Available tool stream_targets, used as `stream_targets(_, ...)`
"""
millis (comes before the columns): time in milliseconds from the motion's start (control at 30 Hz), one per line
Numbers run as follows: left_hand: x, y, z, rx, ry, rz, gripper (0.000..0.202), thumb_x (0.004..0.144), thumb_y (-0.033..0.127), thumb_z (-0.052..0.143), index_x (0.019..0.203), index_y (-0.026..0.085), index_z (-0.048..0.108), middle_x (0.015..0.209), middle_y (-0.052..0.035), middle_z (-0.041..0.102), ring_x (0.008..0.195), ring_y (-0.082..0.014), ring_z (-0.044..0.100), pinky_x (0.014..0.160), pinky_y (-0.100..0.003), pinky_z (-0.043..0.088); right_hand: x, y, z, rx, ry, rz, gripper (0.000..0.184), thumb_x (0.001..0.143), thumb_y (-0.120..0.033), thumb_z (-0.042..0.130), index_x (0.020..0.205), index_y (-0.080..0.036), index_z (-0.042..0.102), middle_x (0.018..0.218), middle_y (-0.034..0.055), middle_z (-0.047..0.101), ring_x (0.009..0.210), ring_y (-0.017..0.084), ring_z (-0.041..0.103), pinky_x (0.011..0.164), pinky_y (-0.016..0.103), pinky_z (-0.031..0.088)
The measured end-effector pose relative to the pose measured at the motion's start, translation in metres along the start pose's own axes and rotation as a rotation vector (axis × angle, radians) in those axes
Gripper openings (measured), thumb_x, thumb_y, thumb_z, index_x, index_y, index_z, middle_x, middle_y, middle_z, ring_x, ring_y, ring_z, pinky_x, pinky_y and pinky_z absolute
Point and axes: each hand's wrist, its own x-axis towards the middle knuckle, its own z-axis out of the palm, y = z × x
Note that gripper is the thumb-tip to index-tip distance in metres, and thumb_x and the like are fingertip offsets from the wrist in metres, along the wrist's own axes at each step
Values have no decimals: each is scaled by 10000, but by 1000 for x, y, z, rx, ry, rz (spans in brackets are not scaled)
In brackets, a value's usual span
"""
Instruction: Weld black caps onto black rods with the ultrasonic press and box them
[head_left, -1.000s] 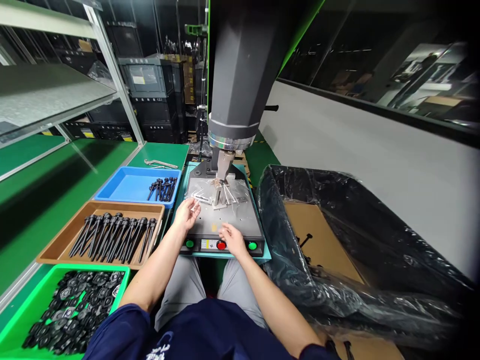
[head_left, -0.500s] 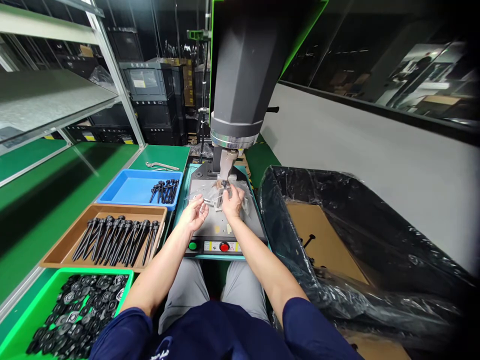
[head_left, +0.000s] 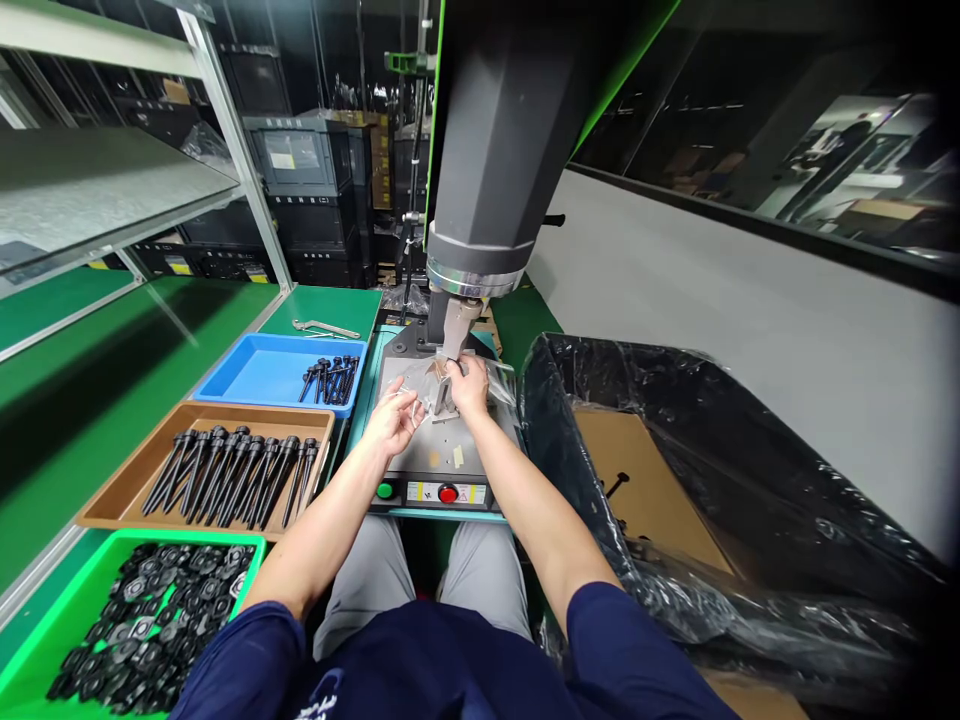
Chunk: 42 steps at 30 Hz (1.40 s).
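Note:
My right hand [head_left: 469, 383] is closed around a small part at the fixture [head_left: 442, 395], directly under the press horn [head_left: 457, 325] of the grey welding machine [head_left: 495, 150]. What it grips is mostly hidden by the fingers. My left hand [head_left: 392, 420] rests on the grey base plate [head_left: 450, 455] just left of the fixture, its fingertips pinching the edge of the clear plastic film [head_left: 409, 385] spread there. A green button [head_left: 385, 490] and a red button [head_left: 448, 493] sit on the front panel below both hands.
To the left lie a blue tray [head_left: 255, 370] holding a few black pins [head_left: 330, 378], a brown tray [head_left: 120, 500] with several black pins [head_left: 232, 468], and a green tray [head_left: 30, 650] of black caps. A wrench [head_left: 322, 328] lies behind. A bag-lined carton [head_left: 652, 490] stands right.
My right hand left the front panel by the red button and went forward to the fixture under the horn, closing on the part. My left hand shifted slightly right and forward.

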Motion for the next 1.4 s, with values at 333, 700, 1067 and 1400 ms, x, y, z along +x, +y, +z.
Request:
stream_targets(333,-11,3,-10,-13,-61,-42,763,697,3,658,1385,247,436,746,50,586,539,-50,560,620,-212,537,-37,17,-31,149,-39,93,265,822,-407,551,879,-170,656,1134,141,695,1085,280,619,849,386,524)
stream_targets(700,-22,0,-13,42,-55,-71,829,686,-5,639,1435,240,384,706,54,580,513,-55,547,597,-211,540,-35,41,-54,-21,-75,177,210,790,-311,567,841,-191,732,1464,133,502,1389,287,409,996,364,458)
stream_targets(1067,-21,-25,-37,197,95,-24,684,640,70,740,1269,203,509,780,10,653,591,-91,614,609,-222,523,-104,33,-98,441,-427,578,360,723,-482,709,898,-168,690,907,103,740,880,275,708,766,389,556)
stream_targets(1400,-90,-95,-70,762,-66,348,320,762,196,702,1077,183,651,1091,-103,688,1011,-192,660,870,-323,533,-179,-34,-133,610,-421,226,326,787,-395,801,1057,-238,707,1092,80,708,987,224,678,877,379,563)
